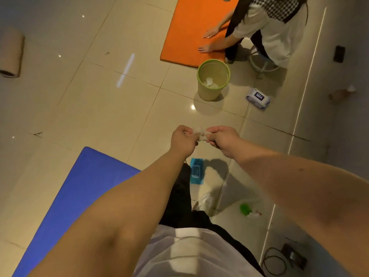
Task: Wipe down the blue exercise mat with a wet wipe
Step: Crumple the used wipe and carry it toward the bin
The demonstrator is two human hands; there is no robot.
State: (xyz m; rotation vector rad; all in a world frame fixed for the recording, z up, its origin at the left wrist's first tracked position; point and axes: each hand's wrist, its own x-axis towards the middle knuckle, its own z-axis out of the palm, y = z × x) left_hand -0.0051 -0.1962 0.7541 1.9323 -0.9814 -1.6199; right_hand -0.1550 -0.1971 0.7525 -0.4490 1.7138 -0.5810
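Note:
The blue exercise mat (83, 188) lies flat on the tiled floor at the lower left, partly hidden by my left arm. My left hand (182, 140) and my right hand (224, 137) meet in front of me above the floor. Both pinch a small crumpled white wet wipe (201, 133) between them. The hands are to the right of the mat's far corner, not over it. A blue wet-wipe pack (196, 171) lies on the floor under my hands, beside my leg.
A green-rimmed bin (213, 79) holding white wipes stands ahead. Behind it a person kneels with both hands on an orange mat (191, 27). Another wipe pack (258, 97), a green spray bottle (247, 209), a rolled mat (11, 54) and cables (279, 260) lie around.

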